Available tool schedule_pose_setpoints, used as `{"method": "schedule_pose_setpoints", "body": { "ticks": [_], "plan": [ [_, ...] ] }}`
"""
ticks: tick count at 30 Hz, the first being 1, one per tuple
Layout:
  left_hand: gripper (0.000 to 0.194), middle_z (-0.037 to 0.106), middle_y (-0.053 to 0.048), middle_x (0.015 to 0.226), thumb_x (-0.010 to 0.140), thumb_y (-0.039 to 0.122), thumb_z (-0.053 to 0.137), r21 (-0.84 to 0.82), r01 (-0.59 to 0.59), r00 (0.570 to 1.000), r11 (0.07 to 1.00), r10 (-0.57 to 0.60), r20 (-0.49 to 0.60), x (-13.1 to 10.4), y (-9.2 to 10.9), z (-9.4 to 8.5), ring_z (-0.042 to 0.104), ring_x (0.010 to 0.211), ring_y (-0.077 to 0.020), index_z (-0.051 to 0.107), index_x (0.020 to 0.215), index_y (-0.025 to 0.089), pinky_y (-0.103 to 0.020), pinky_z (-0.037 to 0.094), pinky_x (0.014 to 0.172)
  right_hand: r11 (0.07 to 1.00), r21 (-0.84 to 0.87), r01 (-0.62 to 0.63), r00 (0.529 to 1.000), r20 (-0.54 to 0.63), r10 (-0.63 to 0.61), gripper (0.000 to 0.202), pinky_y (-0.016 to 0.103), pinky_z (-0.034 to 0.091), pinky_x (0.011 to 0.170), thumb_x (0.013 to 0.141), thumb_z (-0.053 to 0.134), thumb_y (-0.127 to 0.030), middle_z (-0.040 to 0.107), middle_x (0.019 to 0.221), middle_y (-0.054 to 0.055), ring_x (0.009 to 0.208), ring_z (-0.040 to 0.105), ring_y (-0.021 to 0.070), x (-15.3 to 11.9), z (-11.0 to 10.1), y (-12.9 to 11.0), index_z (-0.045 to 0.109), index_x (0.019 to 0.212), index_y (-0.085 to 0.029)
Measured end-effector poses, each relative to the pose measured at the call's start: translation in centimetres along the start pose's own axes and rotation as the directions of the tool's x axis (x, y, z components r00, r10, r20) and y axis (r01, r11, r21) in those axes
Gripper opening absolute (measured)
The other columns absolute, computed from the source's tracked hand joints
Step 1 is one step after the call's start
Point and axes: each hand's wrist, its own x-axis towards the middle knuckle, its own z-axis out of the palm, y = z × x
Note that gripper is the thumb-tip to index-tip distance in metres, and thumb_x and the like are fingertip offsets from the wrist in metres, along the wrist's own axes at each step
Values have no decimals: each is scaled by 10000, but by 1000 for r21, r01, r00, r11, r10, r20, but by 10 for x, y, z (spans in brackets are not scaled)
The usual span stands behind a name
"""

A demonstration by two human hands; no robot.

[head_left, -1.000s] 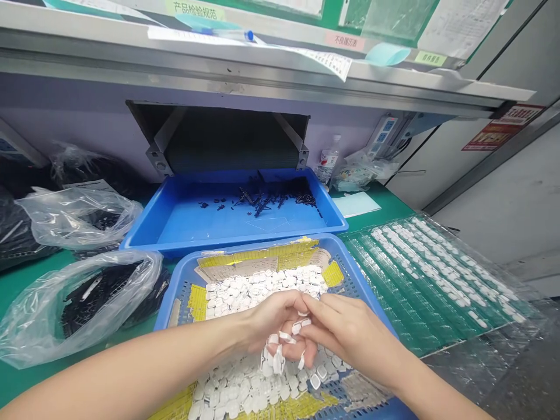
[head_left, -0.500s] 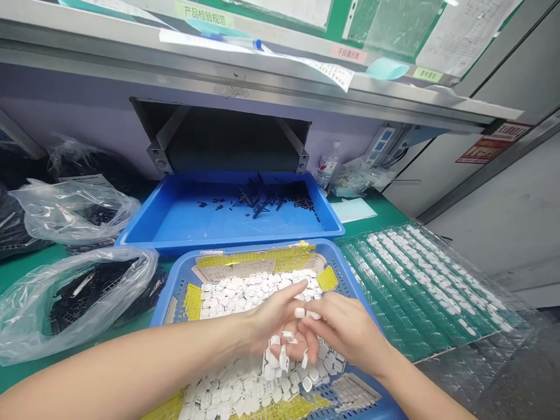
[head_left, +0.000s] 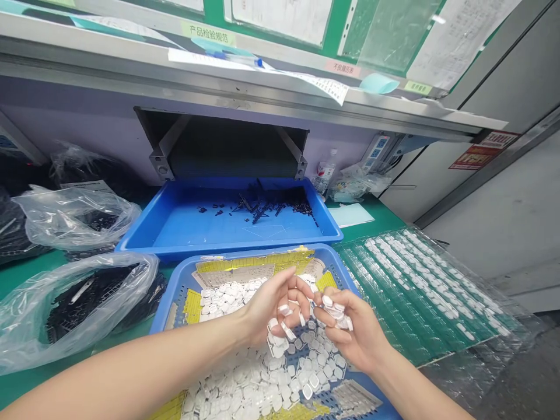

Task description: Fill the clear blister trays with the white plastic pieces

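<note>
My left hand [head_left: 276, 300] is cupped above the blue basket, its fingers curled around several small white square caps [head_left: 286, 331]. Beside it, to the right, my right hand [head_left: 361, 332] is turned partly palm up and holds a small stack of white caps [head_left: 336, 312] in its fingers. The fingertips of both hands meet or nearly meet; contact there is hard to make out. Below them, many loose white caps [head_left: 245, 379] fill the blue basket [head_left: 326, 252], which is lined with yellow tape and printed paper.
Right of the basket lies a clear ridged tray [head_left: 371, 297] with rows of white caps. Behind stands a blue bin [head_left: 205, 224] with black parts. Open plastic bags [head_left: 144, 274] of black pieces sit on the left. A bottle [head_left: 324, 172] stands at the back beneath a metal shelf [head_left: 271, 96].
My right hand has turned from palm down to partly palm up, exposing the caps in its fingers. My left fingers have curled inward. The camera view has shifted slightly.
</note>
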Motion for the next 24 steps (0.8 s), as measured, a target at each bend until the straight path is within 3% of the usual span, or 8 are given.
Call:
{"method": "schedule_pose_setpoints", "body": {
  "ticks": [5,6,8,10,13,19,24],
  "plan": [
    [357,513,-1,548,766,461,361,12,-43,997,999,43,-60,-2,3,3,300,303,-26,510,705,142,-136,102,250,968,-219,-126,992,-43,119,49,114,210,288,593,480,-110,469,551,-13,421,454,61,2,3,8,461,586,-154],
    [352,511,0,545,768,454,355,16,-46,998,999,47,-50,-2,3,4,299,302,-27,508,700,144,-138,101,249,956,-245,-159,987,-56,150,13,117,234,294,633,494,-158,475,552,-12,426,467,66,3,4,9,486,624,-156],
    [347,511,0,548,771,446,348,41,-50,998,998,51,-41,-2,4,6,301,308,-28,504,696,145,-137,102,248,943,-278,-183,983,-64,172,152,123,273,312,707,507,-309,480,561,-11,430,471,62,3,7,11,515,687,-158],
    [336,507,6,556,767,442,353,72,-43,996,996,48,-77,-3,3,8,296,315,-26,500,695,149,-130,104,248,941,-310,-133,991,-37,127,255,118,272,323,714,517,-416,472,566,-21,419,448,41,3,9,13,512,690,-162],
    [305,486,21,542,755,428,372,70,-31,986,997,42,-161,-3,1,10,284,318,-22,493,686,156,-120,106,254,944,-325,-52,998,9,59,250,110,257,338,664,599,-386,471,599,-39,420,424,17,3,9,14,484,663,-165],
    [179,445,49,543,715,330,440,-87,-114,952,990,84,-294,-1,-9,7,238,303,-4,484,670,162,-126,95,264,952,-291,-97,995,-46,87,234,109,306,404,637,645,-320,457,600,-41,454,421,3,6,5,15,509,693,-138],
    [214,438,53,530,726,359,432,-112,-177,924,978,125,-362,5,-11,0,240,282,-6,467,653,161,-135,99,262,950,-308,53,995,98,-24,242,132,261,374,668,611,-344,446,508,-44,408,377,20,4,2,12,473,668,-146]
  ]
}}
